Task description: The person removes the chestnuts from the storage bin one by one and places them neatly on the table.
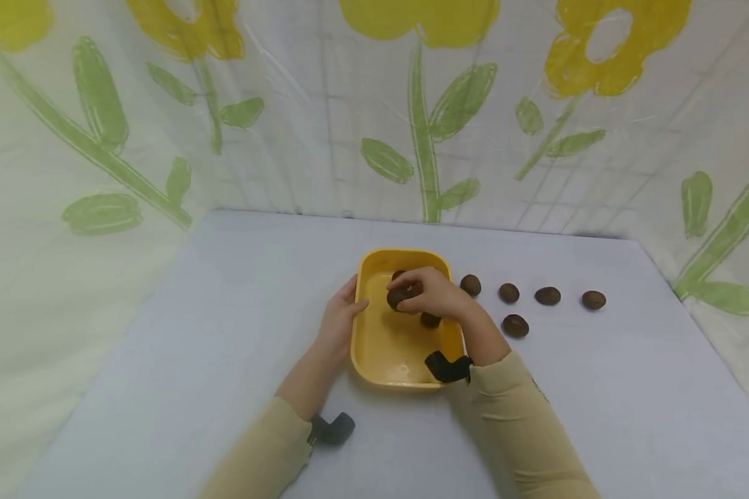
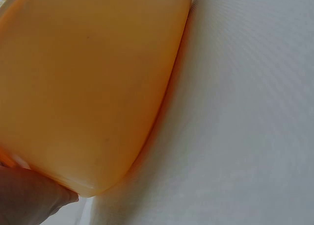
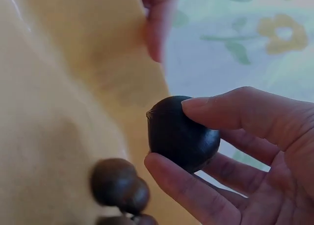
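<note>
My right hand point(image 1: 435, 294) is over the yellow plastic tray point(image 1: 383, 374), pinching a dark brown chestnut point(image 3: 179, 134) between thumb and fingers. In the right wrist view its small pointed tip faces left. Below it, more chestnuts point(image 3: 114, 181) lie in the tray, partly cut off by the frame's edge. My left hand point(image 1: 339, 319) grips the tray's left side, thumb over the rim and fingers outside. The tray's outer surface point(image 2: 93, 87) fills much of the left wrist view, with part of the left hand point(image 2: 29, 198) at its lower corner.
Right of the tray, several loose chestnuts lie on the white table point(image 1: 630, 388): a row ending in a chestnut point(image 1: 593, 300), and a nearer chestnut point(image 1: 515, 326). A flower-printed curtain point(image 1: 324, 138) hangs behind the table and along both sides.
</note>
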The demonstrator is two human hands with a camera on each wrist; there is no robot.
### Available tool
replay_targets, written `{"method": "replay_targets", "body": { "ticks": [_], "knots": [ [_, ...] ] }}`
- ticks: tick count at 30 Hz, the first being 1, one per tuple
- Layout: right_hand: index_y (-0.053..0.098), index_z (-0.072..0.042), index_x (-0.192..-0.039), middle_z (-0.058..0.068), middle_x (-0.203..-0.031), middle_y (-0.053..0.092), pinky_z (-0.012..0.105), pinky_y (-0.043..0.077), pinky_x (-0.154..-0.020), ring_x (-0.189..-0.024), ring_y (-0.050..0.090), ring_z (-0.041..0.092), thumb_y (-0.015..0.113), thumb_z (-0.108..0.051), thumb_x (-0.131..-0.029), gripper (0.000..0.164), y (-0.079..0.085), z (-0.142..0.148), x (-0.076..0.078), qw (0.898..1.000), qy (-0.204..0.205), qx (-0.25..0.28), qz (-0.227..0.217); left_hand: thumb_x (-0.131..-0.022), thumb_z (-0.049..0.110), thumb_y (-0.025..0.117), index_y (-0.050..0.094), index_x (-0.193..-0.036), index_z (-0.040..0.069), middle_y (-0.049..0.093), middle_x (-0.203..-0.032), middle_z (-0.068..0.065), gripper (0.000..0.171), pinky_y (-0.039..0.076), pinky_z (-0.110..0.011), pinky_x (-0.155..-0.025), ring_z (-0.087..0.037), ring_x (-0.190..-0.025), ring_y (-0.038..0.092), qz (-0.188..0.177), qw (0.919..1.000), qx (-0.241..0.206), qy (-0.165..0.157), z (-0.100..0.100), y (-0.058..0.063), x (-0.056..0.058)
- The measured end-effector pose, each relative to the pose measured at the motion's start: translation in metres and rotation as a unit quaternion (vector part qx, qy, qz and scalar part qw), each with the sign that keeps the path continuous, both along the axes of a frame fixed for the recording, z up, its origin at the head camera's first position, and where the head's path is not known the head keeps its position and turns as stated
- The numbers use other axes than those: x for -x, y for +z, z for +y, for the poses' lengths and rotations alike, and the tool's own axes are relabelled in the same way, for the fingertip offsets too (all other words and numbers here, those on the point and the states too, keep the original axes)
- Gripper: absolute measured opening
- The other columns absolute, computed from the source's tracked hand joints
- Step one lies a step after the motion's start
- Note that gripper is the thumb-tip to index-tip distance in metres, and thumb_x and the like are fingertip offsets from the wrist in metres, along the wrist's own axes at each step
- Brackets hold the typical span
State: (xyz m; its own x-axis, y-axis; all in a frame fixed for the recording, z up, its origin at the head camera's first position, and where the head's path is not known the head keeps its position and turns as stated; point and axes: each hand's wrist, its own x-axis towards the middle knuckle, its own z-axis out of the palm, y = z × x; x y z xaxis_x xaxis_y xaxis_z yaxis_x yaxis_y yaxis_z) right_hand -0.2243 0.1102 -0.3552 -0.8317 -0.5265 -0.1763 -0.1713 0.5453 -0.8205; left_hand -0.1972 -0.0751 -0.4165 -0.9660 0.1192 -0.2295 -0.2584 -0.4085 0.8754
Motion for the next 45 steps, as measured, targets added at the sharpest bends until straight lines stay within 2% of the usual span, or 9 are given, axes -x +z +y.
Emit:
{"method": "replay_targets", "body": {
  "ticks": [9, 15, 19, 25, 29, 32, 36, 43, 45],
  "knots": [
    [0.061, -0.007, -0.121, 0.013, -0.13, 0.054, 0.034, 0.055, -0.084, -0.112, 0.059, 0.029, 0.063, -0.009, -0.084, 0.037, 0.014, 0.04, -0.008, 0.997, -0.064, 0.024, -0.018, -0.092, -0.006, 0.039, 0.024, -0.147, 0.007, 0.022, -0.155, -0.007, 0.059, 0.022, -0.037, -0.117, -0.02, -0.143, 0.022, -0.013, 0.9998, 0.013, 0.011, 0.0, 0.002, -0.001],
    [0.059, -0.008, -0.125, 0.014, -0.125, 0.059, 0.034, 0.055, -0.084, -0.103, 0.062, 0.024, 0.064, -0.014, -0.084, 0.042, 0.014, 0.06, -0.013, 0.995, -0.099, 0.009, -0.011, -0.092, -0.006, 0.038, 0.025, -0.147, 0.009, 0.022, -0.155, -0.005, 0.059, 0.021, -0.036, -0.117, -0.019, -0.143, 0.022, -0.015, 0.9997, 0.013, 0.014, 0.0, 0.003, -0.001],
    [0.057, -0.006, -0.126, 0.015, -0.124, 0.059, 0.036, 0.054, -0.086, -0.108, 0.061, 0.026, 0.065, -0.015, -0.085, 0.043, 0.012, 0.073, -0.018, 0.993, -0.114, 0.035, -0.016, -0.093, -0.004, 0.039, 0.026, -0.147, 0.011, 0.024, -0.155, -0.002, 0.058, 0.022, -0.034, -0.117, -0.016, -0.142, 0.023, -0.017, 0.9997, 0.009, 0.013, -0.001, 0.003, -0.001],
    [0.053, -0.003, -0.129, 0.021, -0.127, 0.056, 0.034, 0.055, -0.085, -0.1, 0.065, 0.013, 0.065, -0.019, -0.086, 0.047, 0.009, 0.105, -0.029, 0.987, -0.152, 0.045, -0.007, -0.093, -0.003, 0.038, 0.025, -0.148, 0.012, 0.023, -0.155, -0.001, 0.058, 0.022, -0.035, -0.117, -0.017, -0.142, 0.024, -0.023, 0.9997, -0.009, 0.005, 0.0, 0.002, -0.002],
    [0.051, 0.002, -0.129, 0.019, -0.122, 0.058, 0.026, 0.057, -0.079, -0.087, 0.065, 0.002, 0.064, -0.019, -0.087, 0.049, 0.005, 0.13, -0.038, 0.981, -0.184, 0.054, 0.005, -0.093, -0.004, 0.038, 0.025, -0.148, 0.012, 0.023, -0.155, -0.002, 0.059, 0.022, -0.036, -0.117, -0.018, -0.142, 0.024, -0.02, 0.9997, -0.012, 0.006, 0.0, 0.002, -0.002],
    [0.049, 0.005, -0.129, 0.0, -0.111, 0.062, 0.021, 0.056, -0.076, -0.083, 0.065, -0.001, 0.064, -0.019, -0.088, 0.05, 0.002, 0.147, -0.043, 0.976, -0.208, 0.063, 0.015, -0.093, -0.004, 0.038, 0.024, -0.148, 0.011, 0.023, -0.155, -0.002, 0.058, 0.021, -0.035, -0.117, -0.018, -0.142, 0.023, -0.015, 0.9999, -0.005, 0.005, 0.0, 0.002, -0.001],
    [0.045, 0.008, -0.13, -0.022, -0.1, 0.057, 0.02, 0.056, -0.076, -0.084, 0.063, -0.005, 0.063, -0.017, -0.088, 0.051, -0.004, 0.166, -0.049, 0.968, -0.239, 0.08, 0.023, -0.093, -0.003, 0.039, 0.025, -0.148, 0.012, 0.024, -0.155, -0.001, 0.058, 0.022, -0.034, -0.117, -0.016, -0.142, 0.024, -0.016, 0.9998, 0.001, 0.005, 0.0, 0.002, -0.001],
    [0.043, 0.009, -0.131, -0.016, -0.104, 0.05, 0.018, 0.056, -0.075, -0.084, 0.061, -0.01, 0.061, -0.011, -0.089, 0.05, -0.021, 0.195, -0.052, 0.946, -0.308, 0.103, 0.018, -0.093, -0.003, 0.039, 0.024, -0.148, 0.011, 0.023, -0.155, -0.002, 0.058, 0.023, -0.035, -0.117, -0.018, -0.142, 0.024, -0.019, 0.9998, 0.007, 0.008, 0.0, 0.0, -0.001],
    [0.046, 0.005, -0.13, -0.014, -0.106, 0.051, 0.019, 0.056, -0.074, -0.084, 0.062, -0.008, 0.068, -0.019, -0.084, 0.056, -0.044, 0.215, -0.044, 0.935, -0.335, 0.114, 0.016, -0.093, -0.003, 0.039, 0.025, -0.148, 0.012, 0.024, -0.155, -0.002, 0.058, 0.023, -0.035, -0.117, -0.017, -0.142, 0.024, -0.021, 0.9997, 0.009, 0.009, 0.0, -0.001, -0.001]
  ]
}}
